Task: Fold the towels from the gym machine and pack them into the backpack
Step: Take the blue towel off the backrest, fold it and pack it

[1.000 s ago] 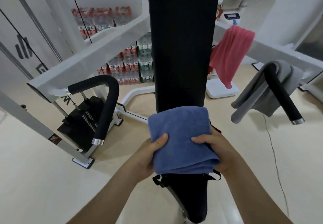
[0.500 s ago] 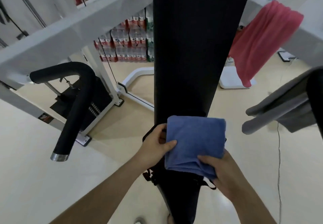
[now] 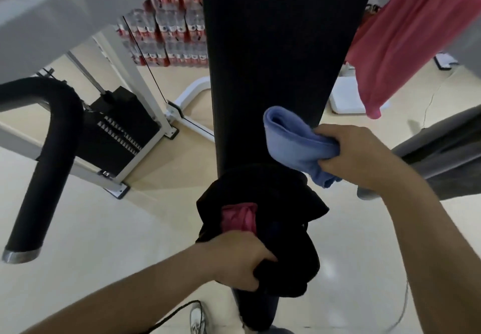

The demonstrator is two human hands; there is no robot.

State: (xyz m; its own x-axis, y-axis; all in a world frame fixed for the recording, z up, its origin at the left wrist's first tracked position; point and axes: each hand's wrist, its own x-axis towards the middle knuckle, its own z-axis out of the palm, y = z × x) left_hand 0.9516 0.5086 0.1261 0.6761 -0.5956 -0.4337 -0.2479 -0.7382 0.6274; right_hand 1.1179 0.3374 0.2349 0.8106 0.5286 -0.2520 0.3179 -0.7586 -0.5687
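My right hand (image 3: 356, 156) grips a folded blue towel (image 3: 291, 143) just above and right of the black backpack (image 3: 273, 203), which lies on the machine's seat below the tall black back pad (image 3: 273, 47). My left hand (image 3: 236, 260) clutches the backpack's near edge and holds its mouth open. Inside the opening a folded pink-red towel (image 3: 239, 216) shows. A pink towel (image 3: 406, 36) hangs from the machine's right arm at upper right. A grey towel (image 3: 442, 156) drapes over the right handle, partly behind my right arm.
The white machine frame (image 3: 145, 86) and the black padded left handle (image 3: 44, 161) stand at left, with the weight stack (image 3: 119, 130) behind. Packs of bottled water (image 3: 169, 36) are stacked by the far wall. A white scale (image 3: 346, 99) lies on the floor at right.
The head moved closer and lower. My left hand let go of the blue towel and took hold of the backpack's edge; my right hand lifted the towel to the right, alone.
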